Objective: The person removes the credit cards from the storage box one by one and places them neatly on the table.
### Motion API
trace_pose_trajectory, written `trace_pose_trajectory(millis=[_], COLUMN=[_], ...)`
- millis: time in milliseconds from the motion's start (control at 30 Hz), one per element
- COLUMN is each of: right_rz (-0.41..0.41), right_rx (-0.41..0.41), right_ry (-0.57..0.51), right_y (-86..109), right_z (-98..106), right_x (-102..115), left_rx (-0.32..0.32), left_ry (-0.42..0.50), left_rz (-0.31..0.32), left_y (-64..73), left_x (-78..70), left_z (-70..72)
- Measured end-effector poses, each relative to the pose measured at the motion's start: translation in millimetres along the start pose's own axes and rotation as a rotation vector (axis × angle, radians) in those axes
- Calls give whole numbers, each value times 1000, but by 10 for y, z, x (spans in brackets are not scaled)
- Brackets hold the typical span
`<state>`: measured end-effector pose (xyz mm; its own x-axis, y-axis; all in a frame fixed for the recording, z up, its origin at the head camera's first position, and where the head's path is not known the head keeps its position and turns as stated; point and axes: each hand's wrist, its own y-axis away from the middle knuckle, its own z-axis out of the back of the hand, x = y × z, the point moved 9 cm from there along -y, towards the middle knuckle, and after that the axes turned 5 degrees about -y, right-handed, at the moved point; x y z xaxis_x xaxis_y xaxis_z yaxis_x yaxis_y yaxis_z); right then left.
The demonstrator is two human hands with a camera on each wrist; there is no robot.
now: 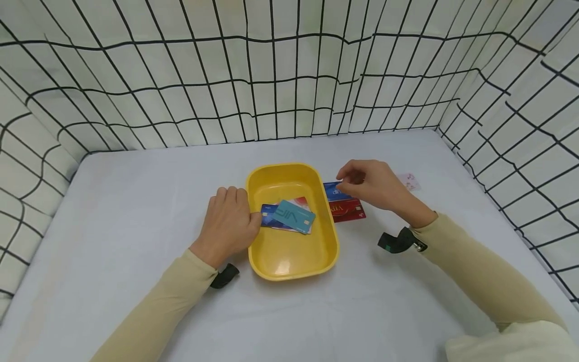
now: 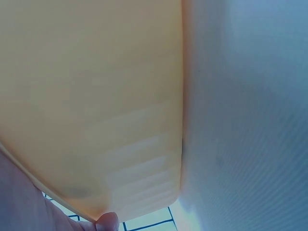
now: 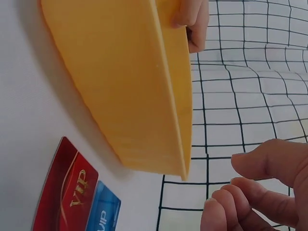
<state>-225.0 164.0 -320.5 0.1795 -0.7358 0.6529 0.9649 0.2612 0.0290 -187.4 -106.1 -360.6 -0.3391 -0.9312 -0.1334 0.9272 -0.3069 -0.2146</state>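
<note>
A yellow plastic tray (image 1: 289, 259) sits on the table, and my left hand (image 1: 228, 221) grips its left rim, thumb over the edge. Inside it lie a teal card (image 1: 294, 216) on top, a blue chip card (image 1: 268, 216) and a red-and-white card (image 1: 301, 202), overlapping. Just right of the tray my right hand (image 1: 373, 185) hovers with fingers loosely bent; the right wrist view shows a gap between thumb and forefinger, with nothing held. Below that hand are a red VIP card (image 3: 70, 192) and a blue VIP card (image 3: 106, 207), the blue one partly covered in the head view.
A pale pink card (image 1: 409, 181) lies on the table behind the right hand, partly hidden by it. Black wire grid panels (image 1: 273, 80) border the white tabletop (image 1: 135, 211) at the back and both sides.
</note>
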Motion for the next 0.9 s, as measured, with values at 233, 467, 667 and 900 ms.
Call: trace_pose_trajectory(millis=[233,467,667,900], right_rz=[79,141,187,215], right_rx=[13,62,106,171], right_ry=[12,10,-6,-14], right_y=[-54,-90,-113,-147], right_z=[-53,-179,-302,-471], right_x=[214,387,497,562], left_rx=[5,7,23,18], left_ry=[3,3,5,-1], left_rz=[3,0,8,6], left_y=[8,5,7,13], left_x=[4,4,7,4], left_z=[7,17,12,25])
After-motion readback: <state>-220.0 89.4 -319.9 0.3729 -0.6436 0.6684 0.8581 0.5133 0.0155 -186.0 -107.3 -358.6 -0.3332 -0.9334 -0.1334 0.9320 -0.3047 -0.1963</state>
